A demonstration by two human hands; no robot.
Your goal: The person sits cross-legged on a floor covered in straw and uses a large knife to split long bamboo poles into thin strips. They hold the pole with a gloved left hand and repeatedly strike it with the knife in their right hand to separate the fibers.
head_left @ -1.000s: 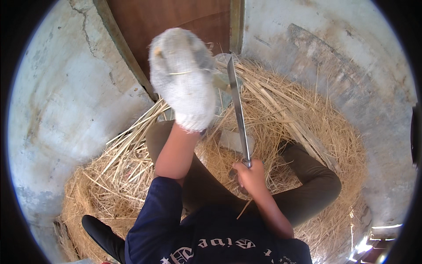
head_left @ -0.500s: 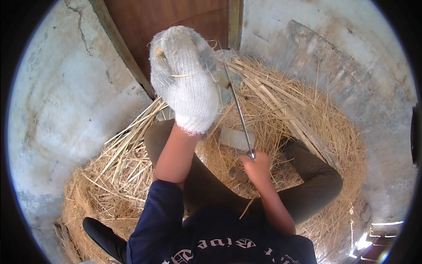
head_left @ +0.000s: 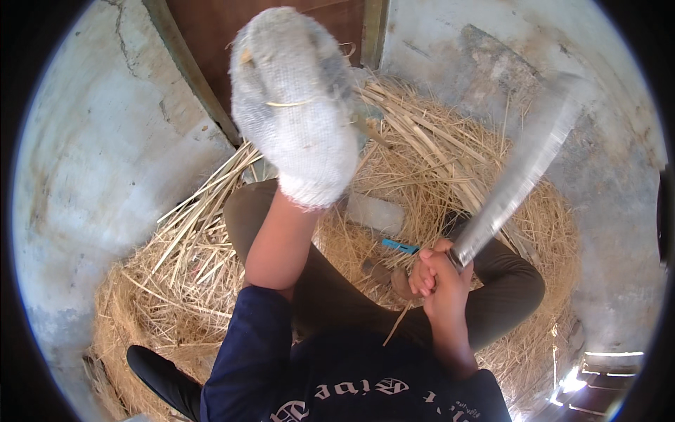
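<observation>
My left hand [head_left: 295,112] is raised high in front of me in a thick white knitted glove with grey patches. Its fingers look curled, and what they hold is mostly hidden; a brownish strip [head_left: 374,133] shows just past the glove's right edge. My bare right hand [head_left: 444,278] is closed round the handle of a machete [head_left: 517,172]. The broad blade points up and out to the right, smeared by motion. Beside that hand, a small blue object [head_left: 401,245] lies on the fibres.
Split bamboo strips [head_left: 429,144] lie at the back right, with another bundle [head_left: 207,204] at the left. Shavings [head_left: 190,302] cover the floor around my crossed legs. A grey block [head_left: 376,214] sits between my knees. Pale walls [head_left: 598,176] and a brown door [head_left: 281,42] close in the space.
My right hand has swung the machete from upright near the glove out to the right, turning the blade's flat side into view. My left hand has risen slightly. The blue object has come into view.
</observation>
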